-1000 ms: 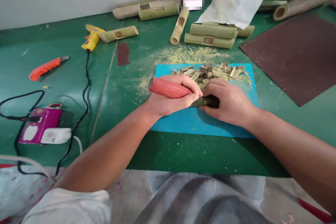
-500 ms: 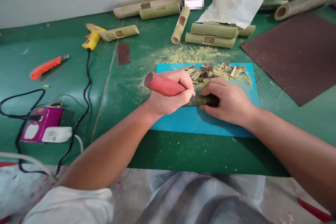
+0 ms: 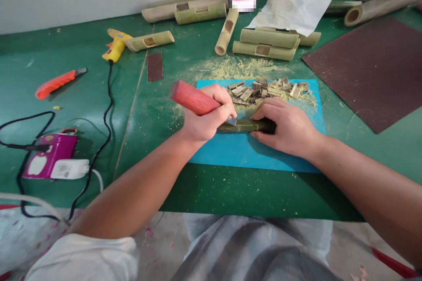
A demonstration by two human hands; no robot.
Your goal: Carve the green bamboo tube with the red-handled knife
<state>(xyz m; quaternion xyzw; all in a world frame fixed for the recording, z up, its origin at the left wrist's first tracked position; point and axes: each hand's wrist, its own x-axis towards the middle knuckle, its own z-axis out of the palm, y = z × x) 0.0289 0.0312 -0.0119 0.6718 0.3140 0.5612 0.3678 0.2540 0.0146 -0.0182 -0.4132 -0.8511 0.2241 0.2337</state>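
Observation:
My left hand (image 3: 206, 116) is wrapped round the red wooden handle of a carving tool (image 3: 191, 96), whose blade end touches a dark green bamboo piece (image 3: 242, 126). That bamboo piece lies on a blue mat (image 3: 253, 151). My right hand (image 3: 286, 127) presses down on it, fingers curled over its right end. A pile of small bamboo chips (image 3: 267, 90) sits on the mat's far side, just beyond both hands.
Several cut bamboo tubes (image 3: 267, 44) lie at the back, with a white paper sheet (image 3: 292, 9). A yellow glue gun (image 3: 115, 46), orange utility knife (image 3: 57, 83), purple device (image 3: 49, 162) and cables lie left. A brown sheet (image 3: 372, 66) covers the right.
My left hand has drawn the red-handled tool to the left along the bamboo piece, baring more of its length. My right hand has stayed in place.

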